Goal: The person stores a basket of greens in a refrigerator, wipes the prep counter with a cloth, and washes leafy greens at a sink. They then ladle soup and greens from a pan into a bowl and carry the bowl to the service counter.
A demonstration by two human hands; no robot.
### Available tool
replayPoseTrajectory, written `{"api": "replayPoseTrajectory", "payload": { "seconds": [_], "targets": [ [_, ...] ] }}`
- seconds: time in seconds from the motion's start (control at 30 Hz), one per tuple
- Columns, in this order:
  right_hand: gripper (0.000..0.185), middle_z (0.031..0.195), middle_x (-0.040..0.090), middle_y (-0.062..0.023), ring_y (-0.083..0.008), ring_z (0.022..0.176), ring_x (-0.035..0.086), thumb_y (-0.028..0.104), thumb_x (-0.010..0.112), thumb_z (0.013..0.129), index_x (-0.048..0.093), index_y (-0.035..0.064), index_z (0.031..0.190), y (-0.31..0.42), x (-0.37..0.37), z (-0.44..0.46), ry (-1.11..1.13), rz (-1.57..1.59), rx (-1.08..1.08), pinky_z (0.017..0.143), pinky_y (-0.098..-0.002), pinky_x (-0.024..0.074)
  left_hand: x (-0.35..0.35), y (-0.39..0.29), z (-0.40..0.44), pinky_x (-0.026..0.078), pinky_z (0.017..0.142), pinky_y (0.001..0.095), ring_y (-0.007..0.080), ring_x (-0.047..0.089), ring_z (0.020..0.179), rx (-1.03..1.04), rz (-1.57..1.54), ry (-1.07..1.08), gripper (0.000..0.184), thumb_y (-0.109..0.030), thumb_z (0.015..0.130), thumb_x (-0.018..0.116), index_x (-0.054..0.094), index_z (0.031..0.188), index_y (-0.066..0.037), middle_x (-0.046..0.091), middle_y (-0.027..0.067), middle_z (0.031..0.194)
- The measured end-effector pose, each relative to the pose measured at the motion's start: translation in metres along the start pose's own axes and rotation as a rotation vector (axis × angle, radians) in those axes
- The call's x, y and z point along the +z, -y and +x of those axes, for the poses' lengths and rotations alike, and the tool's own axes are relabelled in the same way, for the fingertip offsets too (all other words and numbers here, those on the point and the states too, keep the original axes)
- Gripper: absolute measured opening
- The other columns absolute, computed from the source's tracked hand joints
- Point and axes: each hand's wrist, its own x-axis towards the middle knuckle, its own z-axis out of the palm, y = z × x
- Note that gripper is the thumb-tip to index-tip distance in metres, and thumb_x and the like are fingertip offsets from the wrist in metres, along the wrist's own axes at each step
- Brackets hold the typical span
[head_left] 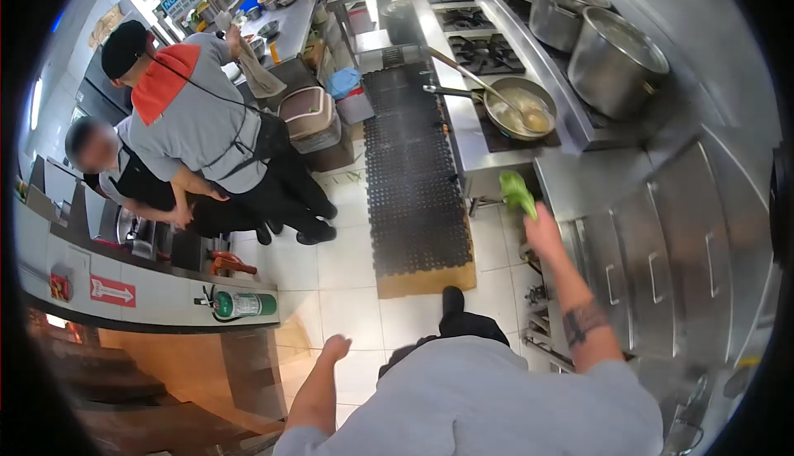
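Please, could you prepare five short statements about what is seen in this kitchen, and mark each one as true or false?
1. The right hand holds a bright green item. True.
2. The left hand grips a ladle. False: nothing shows in the left hand, which is away from the stove.
3. A long-handled utensil rests in the pan. True.
4. The big metal pots stand to the left of the pan. False: in this view, the big metal pots are to its right.
5. The dark floor mat is smooth, without holes. False: the dark floor mat is full of small holes.
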Motion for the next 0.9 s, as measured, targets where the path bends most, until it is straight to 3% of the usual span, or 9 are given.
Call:
{"api": "replayPoseTrajectory", "payload": {
  "seconds": [0.07, 0.13, 0.27, 0.53, 0.6, 0.7, 0.8, 0.83, 0.9],
  "targets": [
    [0.032, 0.109, 0.065, -0.0295, -0.0504, 0.106, 0.061, 0.021, 0.058, 0.094, 0.054, 0.0009, 0.118, 0.034, 0.011, 0.101, -0.067, -0.142, -0.128, 0.089, -0.0557, 0.0498, -0.016, 0.047, -0.025, 0.053, 0.087, 0.0538, 0.0452, 0.067, 0.098, 0.23, 0.136, -0.176, 0.042, -0.039, 0.097, 0.056, 0.072, 0.094, 0.001, 0.071, 0.0256, 0.101],
    [0.035, 0.115, 0.064, -0.0283, -0.0487, 0.108, 0.061, 0.021, 0.059, 0.092, 0.056, 0.0015, 0.121, 0.048, 0.02, 0.188, -0.154, -0.233, -0.207, 0.09, -0.0558, 0.0502, -0.01, 0.074, -0.045, 0.056, 0.064, 0.0388, 0.0253, 0.068, 0.074, -0.166, -0.398, -0.25, 0.025, -0.021, 0.095, 0.057, 0.068, 0.087, 0.0, 0.071, 0.0126, 0.086],
    [0.046, 0.119, 0.066, -0.028, -0.0461, 0.11, 0.064, 0.022, 0.06, 0.091, 0.056, 0.0044, 0.134, 0.071, 0.015, 0.305, -0.048, -0.399, -0.062, 0.094, -0.0537, 0.0514, -0.008, 0.033, -0.086, 0.047, 0.05, 0.0329, 0.0188, 0.059, 0.058, -0.673, -1.169, -0.317, 0.023, -0.02, 0.094, 0.059, 0.064, 0.083, -0.001, 0.064, 0.0086, 0.071],
    [0.033, 0.115, 0.067, -0.0264, -0.0452, 0.108, 0.063, 0.017, 0.06, 0.091, 0.065, -0.0003, 0.119, 0.101, 0.05, 0.384, -0.252, -0.639, -0.161, 0.096, -0.0526, 0.0499, -0.02, 0.001, 0.042, 0.054, 0.077, 0.0519, 0.0403, 0.07, 0.086, 0.066, -0.189, 0.353, 0.042, -0.031, 0.097, 0.059, 0.067, 0.127, -0.002, 0.074, 0.0197, 0.096],
    [0.029, 0.109, 0.068, -0.0241, -0.0409, 0.103, 0.066, 0.016, 0.063, 0.093, 0.066, -0.0008, 0.116, 0.142, 0.074, 0.36, -0.255, -0.501, -0.291, 0.093, -0.0477, 0.0516, -0.044, 0.039, 0.09, 0.055, 0.075, 0.05, 0.0376, 0.071, 0.089, 0.131, -0.528, 0.117, 0.048, -0.031, 0.086, 0.063, 0.068, 0.13, -0.014, 0.074, 0.0168, 0.099],
    [0.019, 0.1, 0.07, -0.0206, -0.0333, 0.095, 0.07, 0.013, 0.067, 0.094, 0.071, -0.0006, 0.107, 0.198, 0.132, 0.33, -0.042, -0.076, -0.368, 0.085, -0.0396, 0.0542, -0.138, 0.065, 0.214, 0.056, 0.078, 0.0509, 0.0383, 0.071, 0.088, 0.199, -0.001, -0.009, 0.026, -0.024, 0.084, 0.059, 0.077, 0.088, -0.005, 0.073, 0.0199, 0.096],
    [0.014, 0.093, 0.07, -0.0172, -0.0284, 0.086, 0.07, 0.01, 0.066, 0.094, 0.073, 0.0002, 0.1, 0.24, 0.201, 0.314, 0.165, -0.071, -0.377, 0.079, -0.0386, 0.0559, -0.282, 0.033, 0.264, 0.055, 0.083, 0.0501, 0.0398, 0.069, 0.091, -0.282, -0.618, -0.505, 0.02, -0.016, 0.084, 0.058, 0.069, 0.087, 0.001, 0.071, 0.0235, 0.095],
    [0.013, 0.091, 0.07, -0.0163, -0.027, 0.083, 0.069, 0.008, 0.063, 0.094, 0.073, 0.0004, 0.097, 0.259, 0.225, 0.314, 0.19, -0.07, -0.416, 0.078, -0.0386, 0.0563, -0.308, 0.05, 0.291, 0.054, 0.088, 0.0515, 0.0426, 0.067, 0.096, 0.073, -0.16, -0.507, 0.024, -0.015, 0.085, 0.056, 0.07, 0.096, 0.002, 0.068, 0.027, 0.102],
    [0.015, 0.09, 0.07, -0.0167, -0.026, 0.081, 0.069, 0.005, 0.057, 0.096, 0.07, -0.0003, 0.102, 0.278, 0.276, 0.335, 0.349, -0.072, -0.57, 0.073, -0.0396, 0.0565, -0.391, 0.017, 0.289, 0.053, 0.089, 0.0527, 0.0435, 0.067, 0.102, -0.097, -0.387, -0.589, 0.026, -0.016, 0.087, 0.054, 0.069, 0.097, 0.002, 0.067, 0.027, 0.106]
  ]
}}
